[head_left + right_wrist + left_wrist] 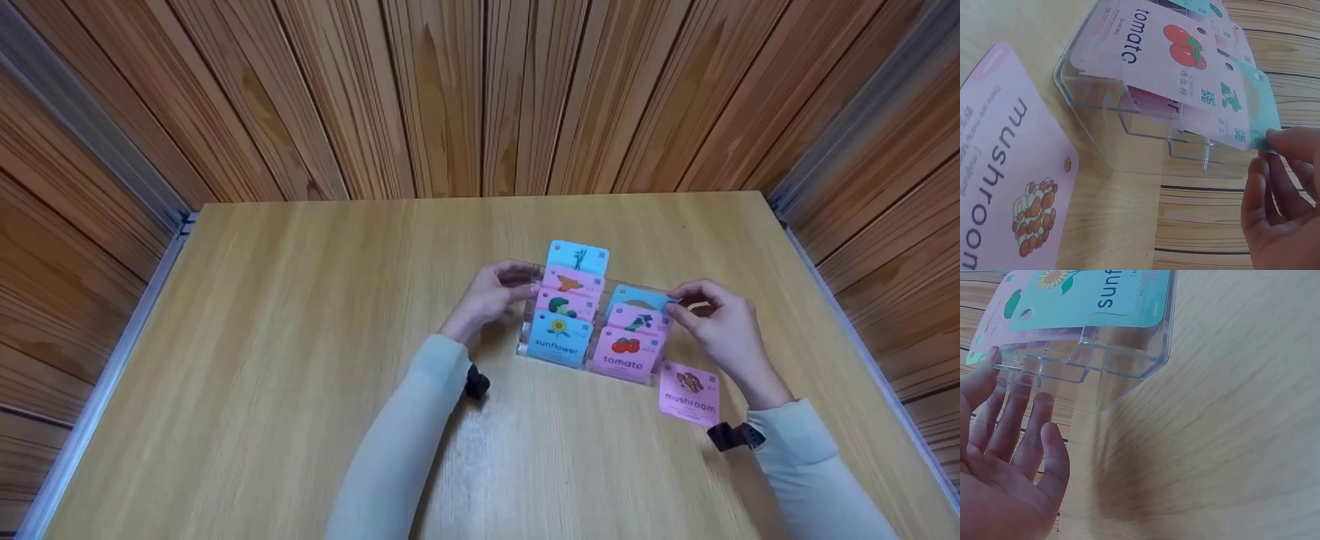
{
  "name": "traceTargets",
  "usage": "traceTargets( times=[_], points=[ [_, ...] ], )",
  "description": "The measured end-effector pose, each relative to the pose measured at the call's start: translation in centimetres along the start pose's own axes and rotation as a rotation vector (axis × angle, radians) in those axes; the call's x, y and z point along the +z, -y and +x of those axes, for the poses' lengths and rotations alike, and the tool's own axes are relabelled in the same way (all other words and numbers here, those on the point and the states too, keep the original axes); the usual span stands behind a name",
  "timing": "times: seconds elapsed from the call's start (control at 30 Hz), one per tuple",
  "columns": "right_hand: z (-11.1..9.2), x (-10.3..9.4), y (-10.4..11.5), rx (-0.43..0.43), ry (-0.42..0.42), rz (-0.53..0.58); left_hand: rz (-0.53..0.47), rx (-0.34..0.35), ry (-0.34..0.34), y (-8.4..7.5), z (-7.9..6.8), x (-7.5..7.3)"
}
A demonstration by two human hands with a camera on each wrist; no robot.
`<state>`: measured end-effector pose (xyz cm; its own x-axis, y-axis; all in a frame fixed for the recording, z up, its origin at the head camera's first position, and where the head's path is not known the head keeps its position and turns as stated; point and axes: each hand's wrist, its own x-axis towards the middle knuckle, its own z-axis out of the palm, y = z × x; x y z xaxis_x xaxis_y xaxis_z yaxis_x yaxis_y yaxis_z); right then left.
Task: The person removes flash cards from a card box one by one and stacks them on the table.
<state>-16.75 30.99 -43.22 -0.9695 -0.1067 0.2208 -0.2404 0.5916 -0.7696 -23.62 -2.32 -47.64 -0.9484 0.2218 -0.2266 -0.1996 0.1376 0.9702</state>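
Note:
A clear stepped card holder (1123, 365) stands on the table, with picture cards in two columns. My left hand (487, 294) grips its back left edge, thumb in front and fingers behind. The thumb and fingertips of my right hand (716, 322) pinch the upper corner of a blue card (1264, 107) at the back of the right column. In front of that card are a pink card with a green vegetable (639, 321) and the tomato card (626, 358). The left column has the sunflower card (559, 345) in front, with two pink cards and a blue card (577, 256) behind it.
A pink mushroom card (690, 397) lies face up on the table (300, 360), close to the holder's front right corner and below my right hand. Wood-plank walls (435, 97) rise behind the table and at both sides.

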Motion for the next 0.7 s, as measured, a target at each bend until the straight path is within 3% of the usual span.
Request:
traceTargets(
  times=[0.7],
  points=[
    [-0.24, -0.55, 0.4, 0.013, 0.047, -0.004, 0.001, -0.023, -0.022, -0.09, -0.16, 0.23]
  ],
)
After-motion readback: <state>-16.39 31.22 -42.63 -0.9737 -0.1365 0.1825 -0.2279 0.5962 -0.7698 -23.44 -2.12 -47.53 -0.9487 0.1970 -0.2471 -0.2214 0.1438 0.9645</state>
